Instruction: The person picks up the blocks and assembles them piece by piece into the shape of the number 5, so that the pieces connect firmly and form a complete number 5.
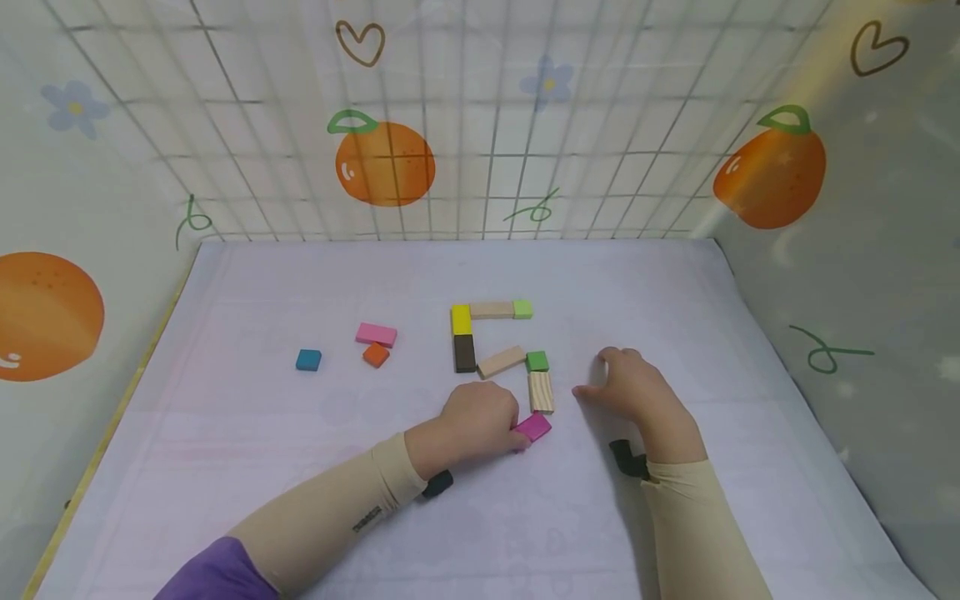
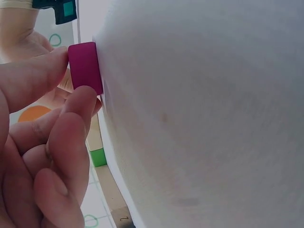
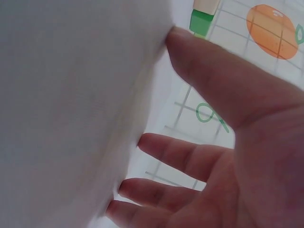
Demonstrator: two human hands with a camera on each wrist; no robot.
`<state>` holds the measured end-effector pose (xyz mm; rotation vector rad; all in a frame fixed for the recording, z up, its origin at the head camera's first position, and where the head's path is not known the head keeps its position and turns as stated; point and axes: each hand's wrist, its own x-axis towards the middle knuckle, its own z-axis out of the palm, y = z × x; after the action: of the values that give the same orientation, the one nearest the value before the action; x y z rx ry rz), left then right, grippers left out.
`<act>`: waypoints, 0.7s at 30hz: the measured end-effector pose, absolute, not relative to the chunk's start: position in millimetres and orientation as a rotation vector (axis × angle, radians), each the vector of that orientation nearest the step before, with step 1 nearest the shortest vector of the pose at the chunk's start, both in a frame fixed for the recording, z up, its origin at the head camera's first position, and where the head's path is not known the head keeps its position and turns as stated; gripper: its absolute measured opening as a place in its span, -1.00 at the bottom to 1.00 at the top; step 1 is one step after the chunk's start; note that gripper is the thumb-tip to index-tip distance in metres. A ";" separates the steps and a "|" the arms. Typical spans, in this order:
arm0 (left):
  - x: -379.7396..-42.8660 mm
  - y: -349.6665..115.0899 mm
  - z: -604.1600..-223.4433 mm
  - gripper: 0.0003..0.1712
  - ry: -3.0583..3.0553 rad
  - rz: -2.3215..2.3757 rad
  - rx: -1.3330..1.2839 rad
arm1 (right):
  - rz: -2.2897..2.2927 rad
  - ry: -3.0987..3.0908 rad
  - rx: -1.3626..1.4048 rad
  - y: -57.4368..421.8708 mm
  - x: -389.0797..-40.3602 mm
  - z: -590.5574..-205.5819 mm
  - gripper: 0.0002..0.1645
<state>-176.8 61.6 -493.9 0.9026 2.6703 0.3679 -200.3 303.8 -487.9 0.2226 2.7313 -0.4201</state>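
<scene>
My left hand (image 1: 480, 421) pinches a magenta block (image 1: 534, 427) between thumb and fingers; the left wrist view shows a thumb tip at one end of the magenta block (image 2: 85, 69) and a fingertip at the other. It lies just below a striped wood block (image 1: 541, 392), which touches a green block (image 1: 537, 361). A plain wood block (image 1: 501, 362) slants from there to a dark brown block (image 1: 464, 353). Above that are a yellow block (image 1: 461, 319), another plain wood block (image 1: 491, 310) and a light green block (image 1: 522, 309). My right hand (image 1: 637, 387) holds nothing, fingers spread, fingertips at the cloth.
Left of the row lie a pink block (image 1: 376, 334), an orange block (image 1: 376, 355) and a blue block (image 1: 308, 360). White cloth (image 1: 247, 292) covers the table. A wire grid (image 1: 480, 100) behind printed sheeting stands at the back.
</scene>
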 end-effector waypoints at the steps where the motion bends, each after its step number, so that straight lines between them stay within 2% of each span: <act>1: -177.0 61.7 -494.0 -0.56 2.671 0.366 0.903 | -0.418 2.733 0.221 303.8 -200.2 -487.9 0.05; 7: -177.4 59.7 -493.9 -0.55 2.673 0.358 0.874 | -0.422 2.730 0.228 303.2 -200.5 -488.8 0.04; 12: -192.1 32.9 -485.6 -0.66 2.768 0.281 0.762 | -0.430 2.728 0.229 302.6 -200.1 -489.4 0.03; 16: -225.2 -15.6 -480.0 -0.70 2.963 0.228 0.468 | -0.420 2.724 0.238 302.9 -200.1 -487.3 0.03; 21: -266.9 -65.9 -488.6 -0.44 3.118 0.094 0.046 | -0.412 2.710 0.242 300.7 -200.7 -486.4 0.02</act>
<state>-266.9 -65.9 -488.6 0.0461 3.1175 0.0944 -200.7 300.7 -486.4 0.2422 2.7105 -0.4120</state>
